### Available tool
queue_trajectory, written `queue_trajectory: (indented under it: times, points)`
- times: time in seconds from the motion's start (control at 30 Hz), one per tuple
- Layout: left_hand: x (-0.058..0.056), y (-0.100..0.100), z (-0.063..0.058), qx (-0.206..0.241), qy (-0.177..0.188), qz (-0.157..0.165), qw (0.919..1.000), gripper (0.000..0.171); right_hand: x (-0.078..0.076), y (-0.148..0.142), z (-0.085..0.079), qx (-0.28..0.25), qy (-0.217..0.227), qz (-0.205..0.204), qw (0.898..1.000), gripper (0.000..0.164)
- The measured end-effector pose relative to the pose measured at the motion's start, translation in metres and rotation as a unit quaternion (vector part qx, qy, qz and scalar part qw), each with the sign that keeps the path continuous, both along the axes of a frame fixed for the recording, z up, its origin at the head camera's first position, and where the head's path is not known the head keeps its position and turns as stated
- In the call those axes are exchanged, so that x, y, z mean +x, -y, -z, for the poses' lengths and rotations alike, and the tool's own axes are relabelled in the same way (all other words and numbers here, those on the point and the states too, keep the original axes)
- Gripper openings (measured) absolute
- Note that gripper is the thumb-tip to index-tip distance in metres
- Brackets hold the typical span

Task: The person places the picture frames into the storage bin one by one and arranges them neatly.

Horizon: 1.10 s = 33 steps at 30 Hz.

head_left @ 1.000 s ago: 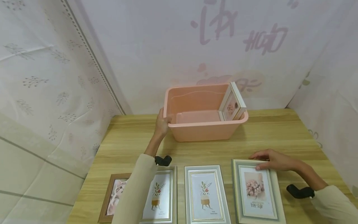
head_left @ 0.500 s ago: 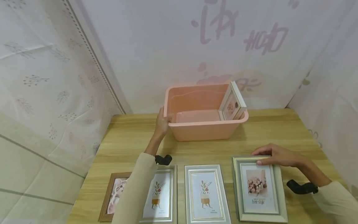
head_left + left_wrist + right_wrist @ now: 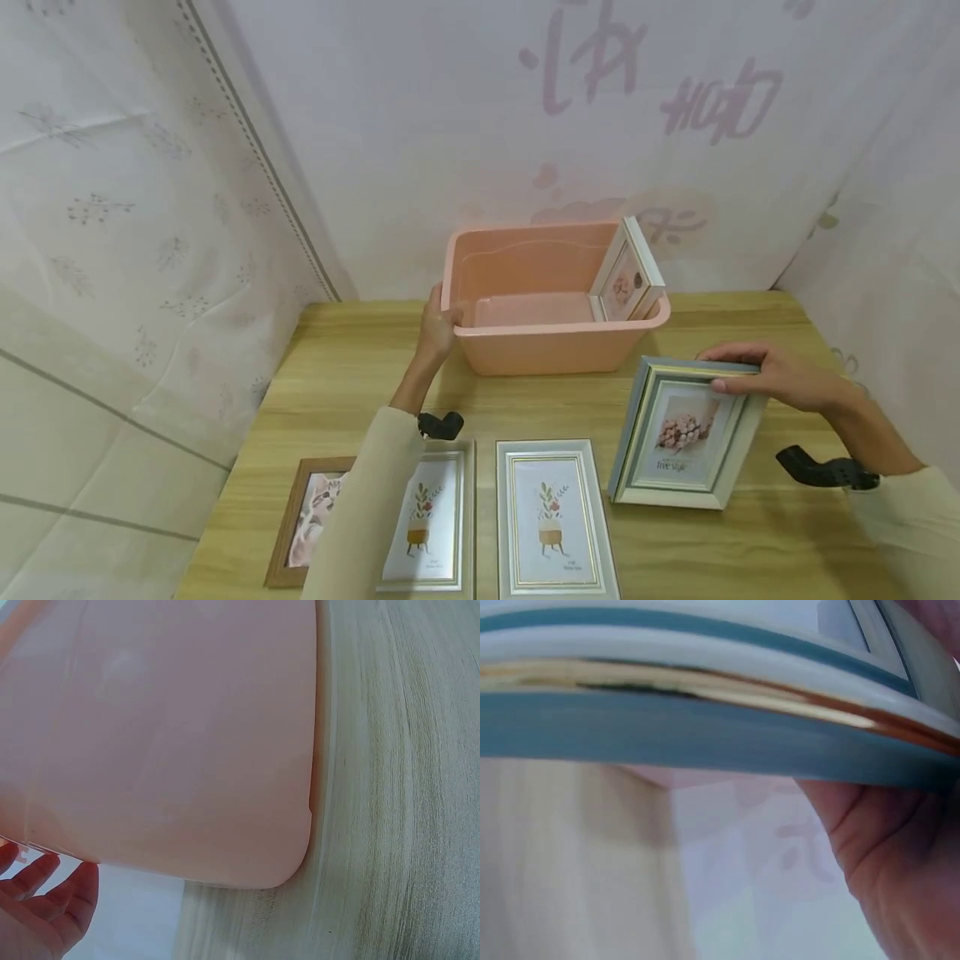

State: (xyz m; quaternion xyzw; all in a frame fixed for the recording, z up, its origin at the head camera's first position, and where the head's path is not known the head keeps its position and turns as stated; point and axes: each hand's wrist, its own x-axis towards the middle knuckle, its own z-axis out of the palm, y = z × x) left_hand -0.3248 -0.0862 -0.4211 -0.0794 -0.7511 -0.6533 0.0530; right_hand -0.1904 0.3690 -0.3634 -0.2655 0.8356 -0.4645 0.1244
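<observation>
Near, the left sleeve (image 3: 371, 508) hides parts of a brown wood-look rectangular frame (image 3: 310, 525) and a silvery gold-lined frame (image 3: 431, 529); a second silvery frame (image 3: 553, 525) is cut off nearest. At right, over the wood-grained surface (image 3: 540, 408), the right hand (image 3: 787, 375) pinches the far edge of a tilted grey-blue, gold-trimmed rectangular frame (image 3: 685, 437), some fingers hidden. Far, the left hand (image 3: 435, 327) grips the left rim of a glossy pink plastic tub (image 3: 547, 352) holding a leaning white frame (image 3: 624, 275).

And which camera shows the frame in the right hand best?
The head view: the frame shows nearly whole there, front included, with the right hand covering part of its top edge. The right wrist view has a cropped close-up, mostly of its gold-trimmed edge; the left wrist view shows none of it.
</observation>
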Motion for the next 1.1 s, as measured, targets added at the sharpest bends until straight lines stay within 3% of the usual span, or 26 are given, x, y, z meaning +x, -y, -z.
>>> queue_trajectory:
  times: [0.13,0.27,0.37,0.53,0.7,0.8,0.97,1.1]
  points:
    - [0.001,0.001,-0.002,-0.004,0.0,-0.001,1.0,0.073,-0.009,0.0,-0.012,-0.07,-0.022,-0.02,0.997,0.042]
    - [0.0,0.0,0.0,0.004,0.007,0.002,1.0,0.074,-0.017,0.001,-0.022,-0.18,0.001,-0.085,0.98,0.047]
    - [0.0,-0.001,0.002,0.015,0.011,0.01,0.9998,0.072,-0.019,0.004,-0.031,-0.231,0.016,-0.093,0.968,0.046]
    - [0.004,0.003,0.004,0.011,0.014,0.01,0.9998,0.067,-0.025,0.013,-0.043,-0.294,0.042,-0.044,0.954,0.044]
    - [0.006,0.003,0.005,-0.014,0.02,0.007,0.9997,0.07,-0.032,0.02,-0.047,-0.356,0.073,-0.018,0.931,0.055]
    - [0.005,0.0,0.004,-0.01,0.016,0.015,0.9997,0.069,-0.037,0.022,-0.049,-0.385,0.069,0.012,0.92,0.053]
    - [0.005,-0.003,0.002,0.004,0.013,0.019,0.9997,0.065,-0.044,0.032,-0.058,-0.415,0.08,0.123,0.898,0.046]
    - [0.004,-0.001,0.002,-0.002,0.007,0.011,0.9999,0.063,-0.051,0.045,-0.066,-0.419,0.1,0.221,0.875,0.051]
